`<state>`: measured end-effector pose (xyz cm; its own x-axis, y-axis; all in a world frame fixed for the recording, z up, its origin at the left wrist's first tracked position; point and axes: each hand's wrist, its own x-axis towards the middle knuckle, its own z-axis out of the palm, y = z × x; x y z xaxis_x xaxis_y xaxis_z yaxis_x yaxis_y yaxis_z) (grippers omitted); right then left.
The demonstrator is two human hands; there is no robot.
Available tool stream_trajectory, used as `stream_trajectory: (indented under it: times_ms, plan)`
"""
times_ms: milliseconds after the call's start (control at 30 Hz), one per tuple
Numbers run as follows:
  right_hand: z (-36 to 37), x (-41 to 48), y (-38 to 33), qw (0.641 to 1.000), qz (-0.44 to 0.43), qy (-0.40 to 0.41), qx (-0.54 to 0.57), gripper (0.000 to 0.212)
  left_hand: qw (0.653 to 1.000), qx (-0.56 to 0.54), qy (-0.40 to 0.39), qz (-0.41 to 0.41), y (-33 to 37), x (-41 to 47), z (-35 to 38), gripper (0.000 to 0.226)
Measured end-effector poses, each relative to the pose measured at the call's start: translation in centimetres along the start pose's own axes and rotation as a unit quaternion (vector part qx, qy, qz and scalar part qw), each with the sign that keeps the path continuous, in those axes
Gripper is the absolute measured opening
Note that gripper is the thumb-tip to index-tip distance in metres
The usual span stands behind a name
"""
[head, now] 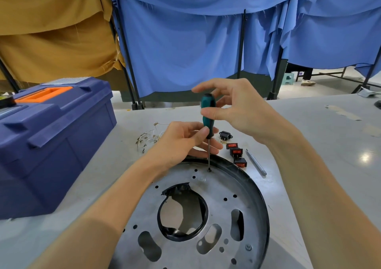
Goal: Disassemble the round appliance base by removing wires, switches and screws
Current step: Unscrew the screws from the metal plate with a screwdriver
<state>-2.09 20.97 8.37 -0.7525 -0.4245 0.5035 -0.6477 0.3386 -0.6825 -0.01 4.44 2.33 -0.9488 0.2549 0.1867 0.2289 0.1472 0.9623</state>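
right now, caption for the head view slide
Both hands steady a green screwdriver on a screw in the round base.

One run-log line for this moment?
step: unscrewing | screwdriver upright, tip on rim screw | left hand steadies shaft | right hand on handle | switches out

Round base (226,213): bare silver-grey metal plate, black rim, black ring around the centre hole. Screwdriver (208,114): teal handle with black bands, dark shaft. Three switches (236,152) right of it: black bodies, red rockers. Socket (225,135) above them: black. Pen-like tool (256,162): grey. Wires (148,137) centre-left: white, metal ends. Toolbox (51,140) at left: navy blue, orange handle. Worktop (329,136): pale grey. Backdrop curtains: blue (185,41) centre and right, mustard-brown (51,31) upper left.
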Motion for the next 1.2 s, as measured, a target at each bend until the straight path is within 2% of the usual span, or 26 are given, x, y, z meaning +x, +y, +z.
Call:
stream_trajectory:
  times_ms: [67, 133, 267, 333, 433, 533, 633, 767, 867, 967, 1100, 1200]
  plan:
    - [-0.41, 0.08, 0.13, 0.999, 0.019, -0.013, 0.030, 0.035, 1.000, -0.011, 0.002, -0.002, 0.03, 0.03, -0.11, 0.018]
    - [-0.53, 0.00, 0.15, 0.998, 0.019, -0.028, 0.044, 0.027, 1.000, -0.010, 0.021, 0.011, -0.08, 0.01, 0.01, 0.008]
    - [-0.05, -0.26, -0.07, 1.000, 0.002, -0.021, 0.004, 0.017, 0.999, -0.003, 0.035, 0.024, -0.03, -0.03, 0.14, 0.024]
    - [-0.11, -0.11, 0.04, 1.000, -0.002, -0.008, -0.003, 0.022, 1.000, -0.005, 0.014, 0.019, 0.03, 0.05, -0.01, 0.016]
    - [-0.56, 0.12, 0.24, 0.999, 0.027, -0.014, 0.033, 0.031, 1.000, -0.007, 0.005, 0.016, -0.04, 0.12, -0.17, 0.016]
    - [-0.56, 0.00, 0.19, 0.998, 0.026, -0.038, 0.038, 0.023, 0.999, -0.001, 0.029, 0.025, -0.07, 0.07, -0.11, 0.008]
    - [-0.25, -0.18, -0.04, 0.999, 0.008, -0.034, -0.002, 0.020, 0.999, 0.012, 0.033, 0.028, 0.09, 0.01, 0.02, 0.032]
    - [-0.71, 0.10, 0.32, 0.999, 0.029, -0.011, 0.012, 0.033, 1.000, 0.023, -0.013, 0.002, 0.19, -0.15, 0.16, 0.016]
    - [-0.81, 0.03, 0.39, 0.998, 0.036, -0.032, 0.042, 0.028, 0.999, 0.025, 0.018, 0.013, 0.04, -0.15, 0.25, 0.007]
    - [-0.34, -0.21, -0.02, 0.999, 0.014, -0.040, 0.003, 0.019, 0.999, 0.022, 0.028, 0.019, 0.08, -0.18, 0.45, 0.028]
    - [-0.47, 0.05, 0.14, 1.000, 0.014, -0.015, -0.009, 0.029, 0.999, 0.037, -0.007, 0.020, 0.04, -0.20, 0.42, 0.016]
    - [-0.82, 0.14, 0.33, 0.999, 0.030, -0.026, 0.028, 0.032, 0.999, 0.036, 0.002, 0.020, -0.17, -0.12, 0.47, 0.012]
